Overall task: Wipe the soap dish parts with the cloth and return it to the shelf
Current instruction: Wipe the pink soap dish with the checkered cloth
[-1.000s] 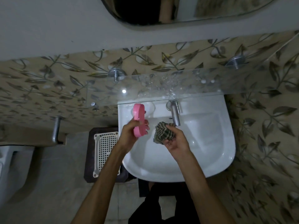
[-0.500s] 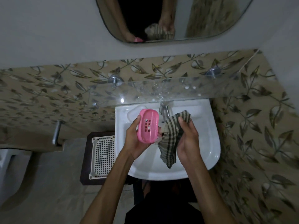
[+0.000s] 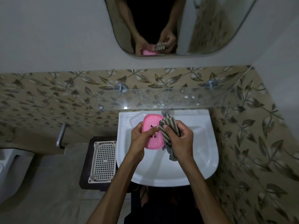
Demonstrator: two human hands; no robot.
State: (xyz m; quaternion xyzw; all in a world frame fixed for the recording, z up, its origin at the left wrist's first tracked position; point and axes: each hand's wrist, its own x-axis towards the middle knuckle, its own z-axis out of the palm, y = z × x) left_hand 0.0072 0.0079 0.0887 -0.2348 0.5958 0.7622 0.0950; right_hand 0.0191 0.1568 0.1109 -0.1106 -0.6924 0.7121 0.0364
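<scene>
- The left hand [image 3: 139,139] is closed around the pink soap dish [image 3: 153,131], thumb across its slotted face, holding it above the white sink [image 3: 203,152].
- The right hand [image 3: 179,139] grips the striped cloth [image 3: 168,125], bunched against the dish's 3 o'clock edge.
- At 12 o'clock from the dish, the glass shelf [image 3: 161,97] spans the leaf-patterned wall.
- A white basket [image 3: 103,160] sits at 9 o'clock from the sink.

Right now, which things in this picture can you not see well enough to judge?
- Underside of the pink soap dish, head view: faces away.
- Tap: mostly covered by the striped cloth in the right hand.
- Left hand palm: behind the dish.
- Dish wetness: too dim to tell.
</scene>
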